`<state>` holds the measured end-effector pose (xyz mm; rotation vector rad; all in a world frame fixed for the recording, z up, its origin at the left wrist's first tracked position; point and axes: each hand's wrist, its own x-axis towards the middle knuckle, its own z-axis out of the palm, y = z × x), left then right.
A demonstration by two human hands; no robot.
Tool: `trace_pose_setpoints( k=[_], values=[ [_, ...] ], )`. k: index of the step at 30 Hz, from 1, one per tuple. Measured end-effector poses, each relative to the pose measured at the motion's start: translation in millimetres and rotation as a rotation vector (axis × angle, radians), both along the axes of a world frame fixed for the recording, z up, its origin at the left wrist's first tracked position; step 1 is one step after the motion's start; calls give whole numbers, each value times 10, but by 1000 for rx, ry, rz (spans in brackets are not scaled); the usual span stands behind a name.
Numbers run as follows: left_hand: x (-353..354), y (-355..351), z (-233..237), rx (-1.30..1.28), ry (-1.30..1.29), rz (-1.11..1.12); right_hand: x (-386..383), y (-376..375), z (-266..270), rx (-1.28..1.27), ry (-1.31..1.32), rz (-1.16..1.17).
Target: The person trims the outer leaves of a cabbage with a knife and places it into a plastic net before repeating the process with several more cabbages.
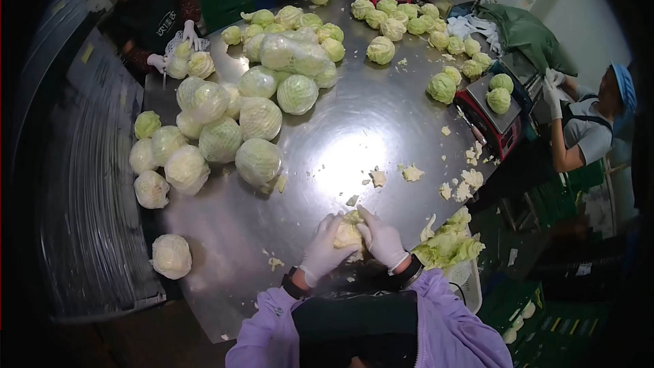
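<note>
A small pale cabbage [348, 234] rests at the near edge of the steel table [354, 123], held from both sides. My left hand [325, 249] in a white glove grips its left side. My right hand [381, 238], also gloved, covers its right side and top. Both wrists wear dark bands below lilac sleeves. Loose leaf scraps [412, 173] lie on the metal just beyond the hands.
Many wrapped cabbages [221, 138] pile up at the left, more cabbages [395, 20] at the far side. A red scale [492, 112] carries two cabbages at the right edge. A bin of trimmed leaves [449, 247] stands by my right. Three other people work around the table.
</note>
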<state>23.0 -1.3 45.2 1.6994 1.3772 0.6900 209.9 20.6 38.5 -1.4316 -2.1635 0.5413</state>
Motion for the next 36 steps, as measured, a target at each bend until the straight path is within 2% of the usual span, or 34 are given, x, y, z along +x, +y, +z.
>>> trace_pose_setpoints(
  k=[1,3,4,6,7,9,10,11,12,13,14,15,16,17,18,20,21,22,24,26,27,28,29,30,32,33,34,35,36],
  values=[
    [-3,-11,-1,2,1,1,90,59,19,2,1,1],
    [-18,-35,-19,113,36,-45,326,220,75,-759,483,-131],
    [-50,-35,-87,113,37,-44,401,211,40,-760,484,-130],
    [-172,-10,-256,-281,-654,67,477,182,1,-834,734,-307],
    [-226,-12,-239,-280,-578,157,460,113,101,-912,774,-334],
    [-244,-130,-711,-361,-550,165,489,-50,-46,-892,762,-311],
    [-221,-133,-727,-433,-520,171,489,-129,-77,-865,751,-282],
    [-143,-207,-731,-472,-665,174,508,-191,-78,-955,763,-287],
    [-44,-212,-698,-474,-666,171,531,-217,-238,-954,763,-290],
    [51,-223,-677,-452,-648,131,561,-229,-494,-1010,930,-351],
    [107,-222,-634,-428,-631,90,607,-238,-632,-1058,1099,-412],
    [126,-171,-401,-323,-385,67,697,-224,-614,-1047,1102,-417],
    [103,-119,-213,-317,-386,54,805,-194,-540,-1169,1022,-322],
    [32,-68,-45,-415,-519,53,876,-172,-444,-1287,936,-227],
    [-39,-28,134,-516,-651,55,756,-193,-266,-1277,940,-234],
    [-129,-18,436,-488,-636,18,334,-259,90,-1191,1710,-333],
    [-159,-35,500,-378,-723,8,283,-210,-14,-1025,1477,-108],
    [-176,-31,534,-262,-805,-3,297,-225,-59,-1016,1479,-102],
    [-150,-38,422,-299,-791,-57,279,-211,-65,-1012,1327,-102],
    [-10,-90,325,-192,-747,-231,228,-192,11,-1011,1170,-101],
    [78,-146,124,-134,-803,-182,206,-198,32,-1014,1089,-101],
    [87,-151,182,-126,-802,-170,186,-210,32,-1017,1005,-99],
    [78,-154,282,-169,-909,-129,306,-143,-404,-313,532,251],
    [59,-127,347,-209,-1013,-98,384,-173,-539,-306,533,261],
    [56,-106,176,-226,-987,-40,524,-67,-614,-1364,1695,316],
    [77,-83,89,-255,-964,27,509,-75,-76,-1376,1056,82],
    [94,-70,50,-235,-969,-2,419,-187,-346,-1339,985,-129],
    [103,-71,15,-243,-837,26,347,-259,-664,-1306,1210,-141],
    [107,-43,0,-245,-706,61,334,-325,-764,-1304,1415,-136]
  ],
)
